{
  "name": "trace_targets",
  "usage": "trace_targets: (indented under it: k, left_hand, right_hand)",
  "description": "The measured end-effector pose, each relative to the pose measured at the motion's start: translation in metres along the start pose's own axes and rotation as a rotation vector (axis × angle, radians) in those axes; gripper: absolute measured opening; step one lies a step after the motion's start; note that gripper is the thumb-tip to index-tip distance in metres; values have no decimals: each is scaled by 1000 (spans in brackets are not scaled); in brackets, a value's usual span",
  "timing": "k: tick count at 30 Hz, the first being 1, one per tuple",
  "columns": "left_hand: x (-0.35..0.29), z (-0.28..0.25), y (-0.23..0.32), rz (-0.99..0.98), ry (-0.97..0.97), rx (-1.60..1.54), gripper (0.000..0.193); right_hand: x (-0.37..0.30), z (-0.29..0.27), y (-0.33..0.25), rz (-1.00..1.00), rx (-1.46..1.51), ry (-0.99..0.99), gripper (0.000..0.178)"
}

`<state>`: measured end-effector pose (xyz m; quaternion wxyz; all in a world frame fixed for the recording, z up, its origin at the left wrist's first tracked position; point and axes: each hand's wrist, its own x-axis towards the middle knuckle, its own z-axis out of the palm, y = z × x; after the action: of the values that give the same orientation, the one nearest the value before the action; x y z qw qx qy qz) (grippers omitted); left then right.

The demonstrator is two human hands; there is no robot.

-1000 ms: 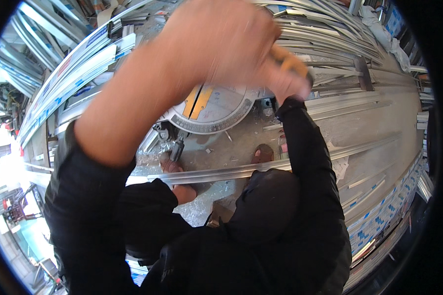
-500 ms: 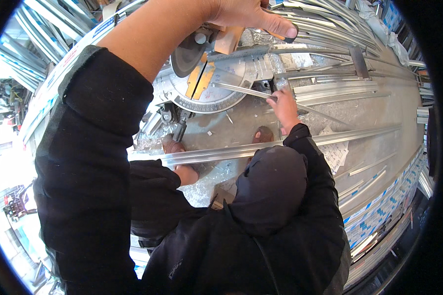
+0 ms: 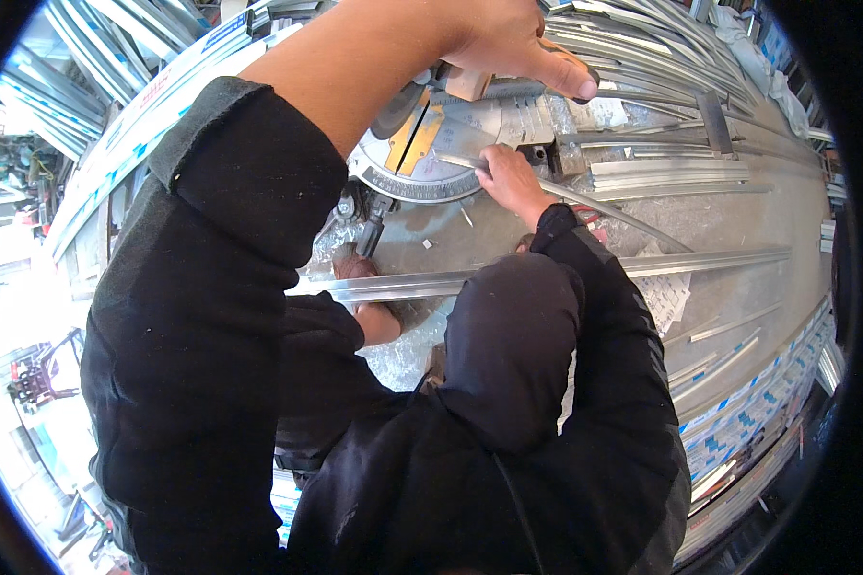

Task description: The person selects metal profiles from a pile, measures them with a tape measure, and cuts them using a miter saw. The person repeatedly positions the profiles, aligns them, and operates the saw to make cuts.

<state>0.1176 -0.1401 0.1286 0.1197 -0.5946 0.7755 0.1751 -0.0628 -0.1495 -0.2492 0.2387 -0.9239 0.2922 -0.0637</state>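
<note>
A miter saw [image 3: 479,120] with a round silver turntable and a yellow slotted insert [image 3: 426,141] stands ahead of me. My left hand [image 3: 508,43] reaches over it at the top edge, curled with the thumb forward around the saw's handle, which it mostly hides. Part of the round blade guard [image 3: 397,115] shows below my left forearm, beside a wooden block [image 3: 467,84]. My right hand [image 3: 513,180] is closed on a thin metal bar [image 3: 633,225]. That bar's left end lies over the turntable near the insert; its other end slants toward the lower right.
A long aluminium profile [image 3: 393,287] runs crosswise near my feet. Several metal strips [image 3: 681,174] lie on the floor at right, with a dark upright piece [image 3: 714,123] across some. Bundles of profiles [image 3: 633,48] fill the far right. A marked paper sheet [image 3: 664,292] lies nearby.
My right hand has slid left along the bar, closer to the turntable, and the bar has shifted slightly right in the picture. The view has moved a little; my left hand keeps its grip.
</note>
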Motion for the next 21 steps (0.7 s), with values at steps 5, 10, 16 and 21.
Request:
trace_targets:
  k: [5, 10, 16, 21]
  left_hand:
    - [0, 19, 8, 2, 40, 77, 97]
    - [-11, 34, 7, 67, 60, 51, 84]
    - [-22, 49, 10, 63, 88, -25, 76]
    - [-27, 43, 13, 37, 70, -20, 75]
  right_hand:
    - [-20, -16, -42, -202, 118, -100, 40]
    - [-8, -27, -85, -212, 31, -178, 33]
    - [23, -29, -106, -76, -43, -277, 27]
    - [29, -29, -116, -5, 64, -196, 27]
